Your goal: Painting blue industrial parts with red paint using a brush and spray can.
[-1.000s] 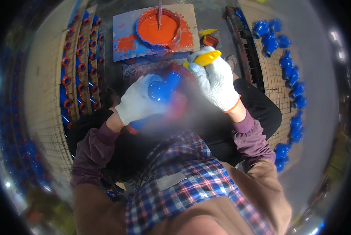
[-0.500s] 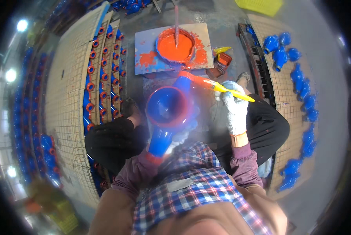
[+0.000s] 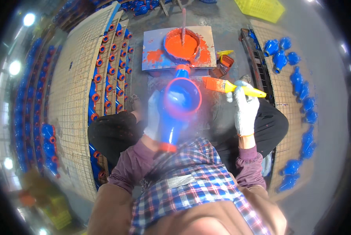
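A glossy blue valve body (image 3: 171,129) with orange-red rims hangs in front of my apron, its wide round mouth facing up. My gloved left hand (image 3: 153,115) is closed on it from the left side, with some fingers hidden behind it and blurred. In my gloved right hand (image 3: 246,109) is a paintbrush (image 3: 250,91), gripped by its yellow handle. Its bristles, coated orange-red, point left and stand apart from the valve body. Beyond the valve body's far end, a round tub of orange-red paint (image 3: 182,44) holds an upright stick.
The paint tub stands on a paint-stained board (image 3: 154,37). Small scraper-like tools and a reddish container (image 3: 225,60) lie right of it. Racks of blue castings with red rims (image 3: 112,70) line the left. Several blue castings (image 3: 297,80) rest on the right-hand bench; a yellow crate (image 3: 261,8) sits far right.
The valve body has shifted right and turned, its narrow far end now pointing toward the tub. The brush has come off its far rim and moved right with my right hand.
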`<action>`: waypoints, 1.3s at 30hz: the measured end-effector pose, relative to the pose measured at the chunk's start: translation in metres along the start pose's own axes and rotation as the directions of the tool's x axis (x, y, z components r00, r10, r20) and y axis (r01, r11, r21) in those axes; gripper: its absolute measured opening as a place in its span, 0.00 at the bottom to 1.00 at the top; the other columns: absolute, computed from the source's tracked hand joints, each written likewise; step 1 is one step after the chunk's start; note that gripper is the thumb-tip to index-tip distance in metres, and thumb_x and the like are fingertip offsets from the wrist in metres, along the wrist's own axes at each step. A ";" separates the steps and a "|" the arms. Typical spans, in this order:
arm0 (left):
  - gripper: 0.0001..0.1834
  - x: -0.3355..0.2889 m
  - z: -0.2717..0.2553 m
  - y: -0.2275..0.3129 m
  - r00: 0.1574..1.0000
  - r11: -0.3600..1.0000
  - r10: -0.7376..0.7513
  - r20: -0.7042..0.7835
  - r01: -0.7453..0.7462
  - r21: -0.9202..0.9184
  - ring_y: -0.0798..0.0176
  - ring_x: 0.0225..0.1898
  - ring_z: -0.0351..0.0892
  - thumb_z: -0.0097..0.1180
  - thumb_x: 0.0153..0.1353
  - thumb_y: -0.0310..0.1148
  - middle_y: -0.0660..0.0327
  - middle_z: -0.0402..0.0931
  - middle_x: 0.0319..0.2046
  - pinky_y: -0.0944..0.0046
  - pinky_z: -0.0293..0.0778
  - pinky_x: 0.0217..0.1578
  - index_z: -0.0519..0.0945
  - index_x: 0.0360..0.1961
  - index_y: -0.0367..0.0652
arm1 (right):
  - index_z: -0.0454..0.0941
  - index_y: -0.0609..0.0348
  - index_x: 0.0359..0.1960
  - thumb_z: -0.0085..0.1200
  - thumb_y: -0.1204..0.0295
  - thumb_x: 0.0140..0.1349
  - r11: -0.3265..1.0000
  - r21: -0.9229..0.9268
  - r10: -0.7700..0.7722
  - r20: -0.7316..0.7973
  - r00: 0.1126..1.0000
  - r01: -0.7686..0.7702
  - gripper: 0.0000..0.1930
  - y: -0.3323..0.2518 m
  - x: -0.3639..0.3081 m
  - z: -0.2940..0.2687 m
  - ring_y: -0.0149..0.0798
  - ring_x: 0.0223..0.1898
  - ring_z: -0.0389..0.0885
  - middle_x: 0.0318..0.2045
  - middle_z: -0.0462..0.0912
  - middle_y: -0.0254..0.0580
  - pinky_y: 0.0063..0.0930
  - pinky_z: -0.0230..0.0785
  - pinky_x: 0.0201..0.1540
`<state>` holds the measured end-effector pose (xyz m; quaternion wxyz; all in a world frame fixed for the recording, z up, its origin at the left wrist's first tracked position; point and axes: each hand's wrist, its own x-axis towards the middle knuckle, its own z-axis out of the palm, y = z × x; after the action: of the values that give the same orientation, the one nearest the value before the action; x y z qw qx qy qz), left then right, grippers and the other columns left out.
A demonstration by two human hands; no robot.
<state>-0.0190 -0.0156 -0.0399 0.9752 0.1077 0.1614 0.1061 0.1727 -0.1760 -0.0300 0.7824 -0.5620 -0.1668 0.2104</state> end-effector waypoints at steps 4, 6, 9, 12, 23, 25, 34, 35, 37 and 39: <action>0.40 -0.002 -0.016 0.009 0.881 0.292 0.455 0.134 -0.289 0.912 0.51 0.54 0.76 0.62 0.53 0.44 0.50 0.69 0.58 0.53 0.79 0.48 0.60 0.65 0.43 | 0.78 0.65 0.46 0.54 0.69 0.67 0.959 -0.251 -0.136 -0.018 0.991 0.127 0.12 -0.022 0.003 0.012 0.22 0.22 0.75 0.24 0.79 0.34 0.16 0.66 0.25; 0.41 -0.004 -0.020 0.009 0.828 0.250 0.545 0.128 -0.306 0.919 0.57 0.56 0.74 0.68 0.48 0.35 0.55 0.70 0.56 0.55 0.73 0.58 0.62 0.63 0.44 | 0.77 0.65 0.45 0.55 0.68 0.67 0.972 -0.230 -0.042 0.014 0.999 0.045 0.12 -0.025 0.011 0.022 0.22 0.21 0.74 0.25 0.79 0.34 0.16 0.66 0.24; 0.42 -0.008 -0.017 0.010 0.809 0.021 0.532 0.249 -0.306 0.952 0.61 0.54 0.74 0.70 0.44 0.33 0.58 0.71 0.53 0.58 0.74 0.55 0.63 0.61 0.43 | 0.76 0.66 0.45 0.57 0.68 0.66 0.967 -0.245 -0.049 0.084 0.995 0.068 0.13 -0.023 0.020 0.039 0.23 0.21 0.74 0.26 0.80 0.35 0.16 0.65 0.23; 0.42 -0.010 -0.011 0.008 0.806 -0.042 0.532 0.258 -0.280 0.959 0.62 0.53 0.74 0.70 0.44 0.32 0.59 0.71 0.51 0.59 0.74 0.55 0.63 0.61 0.42 | 0.76 0.66 0.45 0.57 0.69 0.65 0.952 -0.299 -0.030 0.115 0.993 0.064 0.13 -0.025 0.015 0.047 0.25 0.25 0.77 0.29 0.81 0.37 0.18 0.69 0.28; 0.31 0.018 -0.007 0.012 0.978 0.916 0.169 -0.121 -0.111 0.386 0.51 0.39 0.84 0.44 0.64 0.57 0.50 0.78 0.45 0.53 0.85 0.35 0.69 0.57 0.43 | 0.81 0.59 0.41 0.63 0.81 0.49 0.636 -0.278 -0.503 0.559 0.659 0.720 0.15 -0.034 -0.028 0.026 0.49 0.37 0.81 0.34 0.82 0.47 0.34 0.73 0.39; 0.36 0.024 -0.010 0.016 0.973 0.953 0.141 -0.185 -0.082 0.293 0.51 0.37 0.84 0.41 0.63 0.63 0.48 0.78 0.45 0.54 0.85 0.33 0.69 0.58 0.42 | 0.81 0.58 0.40 0.63 0.79 0.48 0.610 -0.298 -0.448 0.635 0.630 0.734 0.15 -0.037 -0.026 0.019 0.49 0.37 0.81 0.35 0.82 0.46 0.34 0.73 0.38; 0.37 0.029 -0.071 0.027 0.989 0.628 0.120 0.092 -0.147 0.764 0.45 0.49 0.80 0.45 0.67 0.56 0.41 0.69 0.57 0.56 0.85 0.42 0.62 0.65 0.36 | 0.83 0.53 0.43 0.59 0.71 0.53 0.608 -0.294 -0.329 0.752 0.571 0.737 0.14 -0.050 0.004 -0.013 0.49 0.44 0.81 0.39 0.83 0.43 0.37 0.73 0.46; 0.35 0.029 -0.075 0.025 0.971 0.447 0.228 0.066 -0.165 0.879 0.45 0.50 0.79 0.45 0.68 0.54 0.41 0.68 0.58 0.56 0.84 0.43 0.61 0.65 0.36 | 0.83 0.56 0.43 0.60 0.74 0.53 0.631 -0.274 -0.326 0.755 0.569 0.726 0.14 -0.051 0.007 -0.016 0.48 0.46 0.80 0.40 0.83 0.45 0.36 0.72 0.47; 0.29 0.031 -0.079 0.025 0.966 0.408 0.250 0.059 -0.161 0.899 0.44 0.52 0.78 0.43 0.72 0.45 0.41 0.66 0.60 0.55 0.84 0.45 0.60 0.66 0.37 | 0.82 0.58 0.43 0.61 0.76 0.52 0.677 -0.287 -0.319 0.716 0.621 0.678 0.14 -0.051 0.010 -0.020 0.48 0.46 0.80 0.40 0.83 0.46 0.35 0.72 0.47; 0.32 0.030 -0.077 0.028 0.928 0.291 0.322 0.187 -0.285 0.913 0.43 0.54 0.77 0.44 0.71 0.49 0.42 0.65 0.61 0.52 0.83 0.46 0.59 0.67 0.38 | 0.81 0.63 0.40 0.61 0.82 0.50 0.730 -0.296 -0.324 0.643 0.693 0.616 0.13 -0.050 0.013 -0.023 0.46 0.45 0.80 0.41 0.82 0.47 0.33 0.72 0.47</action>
<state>-0.0219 0.0317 -0.1133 0.6999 0.6658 0.1854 0.1803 0.2018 -0.2017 0.0108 0.5573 -0.5909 -0.5751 0.0973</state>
